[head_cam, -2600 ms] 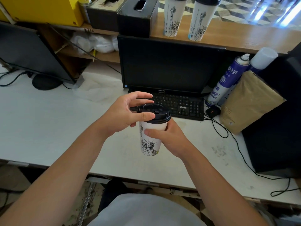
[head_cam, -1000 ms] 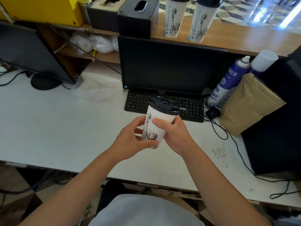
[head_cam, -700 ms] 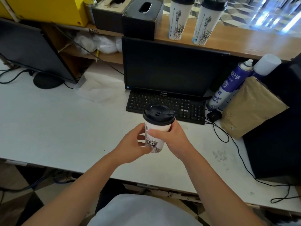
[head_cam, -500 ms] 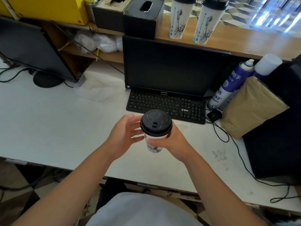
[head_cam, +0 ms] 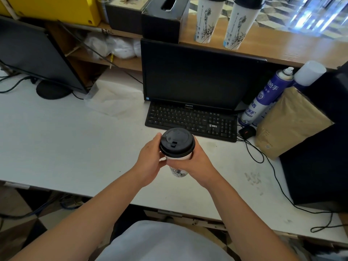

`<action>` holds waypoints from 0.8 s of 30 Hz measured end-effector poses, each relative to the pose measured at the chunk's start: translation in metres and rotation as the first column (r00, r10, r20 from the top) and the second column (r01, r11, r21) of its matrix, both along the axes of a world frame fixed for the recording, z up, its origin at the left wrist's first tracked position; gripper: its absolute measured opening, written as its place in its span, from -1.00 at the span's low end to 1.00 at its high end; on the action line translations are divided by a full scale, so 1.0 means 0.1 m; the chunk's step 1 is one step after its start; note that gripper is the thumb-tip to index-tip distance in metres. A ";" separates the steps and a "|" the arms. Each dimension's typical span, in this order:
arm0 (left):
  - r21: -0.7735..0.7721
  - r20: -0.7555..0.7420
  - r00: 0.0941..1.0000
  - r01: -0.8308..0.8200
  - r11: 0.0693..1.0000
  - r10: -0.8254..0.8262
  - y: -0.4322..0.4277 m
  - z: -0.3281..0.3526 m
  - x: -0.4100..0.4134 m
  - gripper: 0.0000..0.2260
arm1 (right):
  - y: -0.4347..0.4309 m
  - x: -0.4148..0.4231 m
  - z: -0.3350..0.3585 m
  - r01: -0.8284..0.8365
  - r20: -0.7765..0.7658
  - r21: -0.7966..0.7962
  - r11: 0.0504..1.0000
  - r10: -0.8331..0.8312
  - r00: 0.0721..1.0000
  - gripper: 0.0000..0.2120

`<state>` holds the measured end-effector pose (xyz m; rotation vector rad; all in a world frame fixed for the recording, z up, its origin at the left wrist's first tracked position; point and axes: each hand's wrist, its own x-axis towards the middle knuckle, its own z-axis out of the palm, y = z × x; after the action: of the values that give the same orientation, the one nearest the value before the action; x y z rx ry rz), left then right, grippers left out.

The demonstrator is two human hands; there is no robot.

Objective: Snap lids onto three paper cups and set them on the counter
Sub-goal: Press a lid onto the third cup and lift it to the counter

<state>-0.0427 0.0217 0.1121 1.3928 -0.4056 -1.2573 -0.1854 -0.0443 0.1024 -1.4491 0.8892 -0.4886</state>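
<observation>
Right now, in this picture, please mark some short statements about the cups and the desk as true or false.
1. Both the left hand and the right hand hold the paper cup. True.
2. This cup has no lid. False: a black lid sits on it.
3. On the wooden counter stand a first lidded cup and a second lidded cup. True.
4. The spray can lies on the keyboard. False: it stands to the right of the keyboard, beside the brown bag.

Cup [head_cam: 178, 172] print seemingly half-hidden behind hands [head_cam: 197, 164]
</observation>
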 end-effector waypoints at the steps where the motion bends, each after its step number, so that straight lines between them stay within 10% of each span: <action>1: 0.006 -0.015 1.000 -0.003 1.000 0.003 0.01 -0.06 0.02 -0.58 | -0.01 0.01 0.02 -0.005 -0.023 -0.007 1.000 0.005 1.000 -0.26; 6: 0.105 0.280 0.960 -0.038 0.994 0.007 0.07 -0.56 0.09 -0.54 | -0.10 0.05 0.14 -0.017 -0.119 -0.065 0.998 0.009 0.993 -0.32; 9: 0.342 0.755 0.600 -0.013 0.940 -0.266 0.20 -1.09 0.31 -0.49 | -0.15 0.05 0.20 -0.027 -0.206 -0.102 0.994 0.005 0.979 -0.31; 12: 0.619 0.768 0.268 -0.081 0.781 -0.581 0.32 -1.59 0.49 -0.34 | -0.20 0.07 0.22 -0.069 -0.326 -0.169 0.983 0.010 0.945 -0.26; 19: 0.647 0.762 0.192 -0.170 0.744 -0.619 0.42 -2.14 0.46 -0.17 | -0.43 0.18 0.23 -0.270 -0.594 -0.345 0.899 0.014 0.805 -0.20; 24: 0.583 0.812 0.137 -0.203 0.787 -0.567 0.44 -2.24 0.44 -0.18 | -0.65 0.30 0.38 -0.627 -0.810 -0.536 0.565 -0.135 0.571 -0.24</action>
<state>0.0015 0.0653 -0.1114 2.7789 -1.2480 -0.3550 -0.1553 -0.1093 0.1403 -2.7619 1.1399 0.1254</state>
